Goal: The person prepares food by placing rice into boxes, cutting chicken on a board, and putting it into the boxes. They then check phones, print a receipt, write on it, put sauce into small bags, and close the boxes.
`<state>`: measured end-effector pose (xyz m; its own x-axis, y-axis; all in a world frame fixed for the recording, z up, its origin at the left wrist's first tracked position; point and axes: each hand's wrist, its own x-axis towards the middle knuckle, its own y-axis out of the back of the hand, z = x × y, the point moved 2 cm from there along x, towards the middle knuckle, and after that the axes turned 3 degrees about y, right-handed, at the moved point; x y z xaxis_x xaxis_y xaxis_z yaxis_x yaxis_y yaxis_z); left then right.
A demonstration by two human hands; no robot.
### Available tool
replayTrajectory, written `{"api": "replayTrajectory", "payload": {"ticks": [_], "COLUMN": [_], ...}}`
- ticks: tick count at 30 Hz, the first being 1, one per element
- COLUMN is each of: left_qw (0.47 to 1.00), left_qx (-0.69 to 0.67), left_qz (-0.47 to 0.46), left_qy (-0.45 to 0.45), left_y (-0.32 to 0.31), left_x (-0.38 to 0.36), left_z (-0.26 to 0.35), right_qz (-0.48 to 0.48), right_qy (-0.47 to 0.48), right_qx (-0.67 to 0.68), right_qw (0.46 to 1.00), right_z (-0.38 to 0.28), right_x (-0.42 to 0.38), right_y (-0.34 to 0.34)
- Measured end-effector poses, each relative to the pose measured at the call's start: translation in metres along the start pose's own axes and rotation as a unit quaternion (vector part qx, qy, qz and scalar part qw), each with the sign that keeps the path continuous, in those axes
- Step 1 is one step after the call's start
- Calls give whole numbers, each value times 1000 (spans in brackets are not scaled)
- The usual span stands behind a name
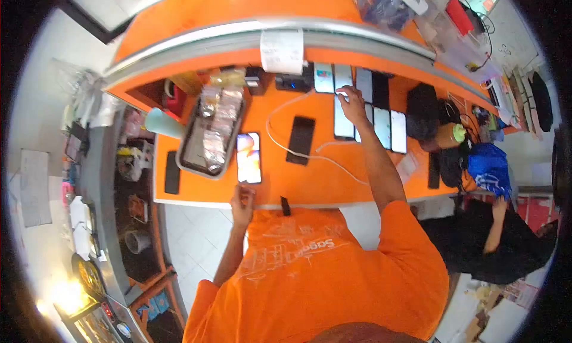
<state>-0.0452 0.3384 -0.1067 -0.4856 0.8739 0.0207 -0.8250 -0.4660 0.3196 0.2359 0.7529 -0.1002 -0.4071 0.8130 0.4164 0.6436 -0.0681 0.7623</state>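
Note:
My left hand (242,206) is at the front edge of the orange desk, just below a smartphone with a lit, colourful screen (249,158). Its fingers are curled together; whatever they may hold is too small to make out. Over a group of phones at the back, my right hand (353,103) has its fingers drawn together, with a small whitish spot at the tips that I cannot identify. Beneath it lies a pale-screened phone (344,119). Nearby are another pale-screened phone (382,127) and a white-screened phone (398,132). A dark phone (301,139) lies between my hands.
A white cable (269,125) loops across the desk (277,182). A grey tray (235,142) of plastic-wrapped packets stands left, beside a pale cup (164,124) and a black phone (172,172). At right are dark bags, a blue bag (488,169) and another person's arm (496,224).

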Motion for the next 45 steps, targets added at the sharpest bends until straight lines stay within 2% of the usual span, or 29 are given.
{"api": "replayTrajectory", "payload": {"ticks": [1, 2, 3, 4, 5, 6, 7, 9, 12, 19, 22, 25, 26, 27, 28, 30, 31, 32, 34, 35, 37, 39, 40, 41, 43, 44, 45], "left_qw": [998, 999, 999, 997, 996, 996, 994, 997, 999, 987, 993, 991, 980, 940, 934, 985, 994, 988, 967, 951, 940, 947, 946, 939, 980, 996, 979], "left_qx": [-2, 6, 16, 52, 72, 79, 83, -7, -2, 83, 83, -14, -177, -337, -355, -154, -55, -115, -230, -285, -329, -320, -322, -338, -184, -7, 170], "left_qz": [-7, -11, -6, -22, 0, -29, -65, -68, -47, -89, -74, 77, 52, 40, 33, 26, 29, 28, 27, 28, 28, 34, 41, 57, 68, 60, 49], "left_qy": [-58, -52, -45, -49, -49, -22, 9, -30, -3, -105, -49, -110, -75, -40, -29, -71, -95, -101, -111, -113, -82, -26, -5, 1, -29, -67, -104], "left_y": [-1, -4, -6, -7, -7, -6, -7, -12, -28, -86, -136, -193, -213, -232, -238, -246, -249, -251, -247, -245, -250, -276, -284, -289, -276, -249, -220], "left_x": [2, 4, 5, 6, 10, 16, 20, 27, 44, 159, 221, 280, 300, 320, 327, 338, 342, 342, 341, 338, 334, 333, 333, 334, 323, 312, 300], "left_z": [-17, -29, -33, -19, 10, 25, 30, 33, 36, 81, 83, 54, 37, 21, 19, 0, -8, -9, -7, -8, -24, -60, -73, -80, -67, -25, 24], "right_qz": [-21, -16, 46, 109, 4, 142, 130, 68, 29, 16, 5, -16, -26, -35, -49, -84, -111, -136, -151, -139, -152, -201, -176, -171, -162, -181, -152], "right_qy": [-14, -17, -32, 90, 55, 148, 135, 88, 53, 52, 54, 49, 49, 51, 45, 20, -12, -46, -29, 19, 43, -9, -43, -32, -13, -45, -5], "right_qx": [64, 67, 31, 21, 67, -20, -25, -23, -19, 25, 57, 85, 93, 104, 112, 128, 143, 156, 167, 164, 186, 236, 276, 268, 251, 245, 218], "right_qw": [998, 998, 998, 990, 996, 979, 982, 994, 998, 998, 997, 995, 994, 993, 992, 988, 983, 977, 974, 976, 970, 951, 944, 948, 954, 951, 964], "right_z": [-6, -10, -20, -22, -26, -27, -26, -30, -31, -25, -34, -47, -54, -63, -68, -62, -40, -16, -15, -48, -77, -86, -95, -100, -103, -95, -93], "right_x": [28, 55, 82, 107, 136, 153, 164, 187, 197, 190, 178, 160, 153, 145, 137, 114, 96, 78, 68, 66, 65, 61, 59, 60, 57, 54, 54], "right_y": [-13, -28, -47, -61, -70, -81, -86, -87, -80, -44, -28, -17, -12, -9, -8, -14, -20, -28, -30, -10, 10, 16, 19, 22, 28, 27, 29]}}
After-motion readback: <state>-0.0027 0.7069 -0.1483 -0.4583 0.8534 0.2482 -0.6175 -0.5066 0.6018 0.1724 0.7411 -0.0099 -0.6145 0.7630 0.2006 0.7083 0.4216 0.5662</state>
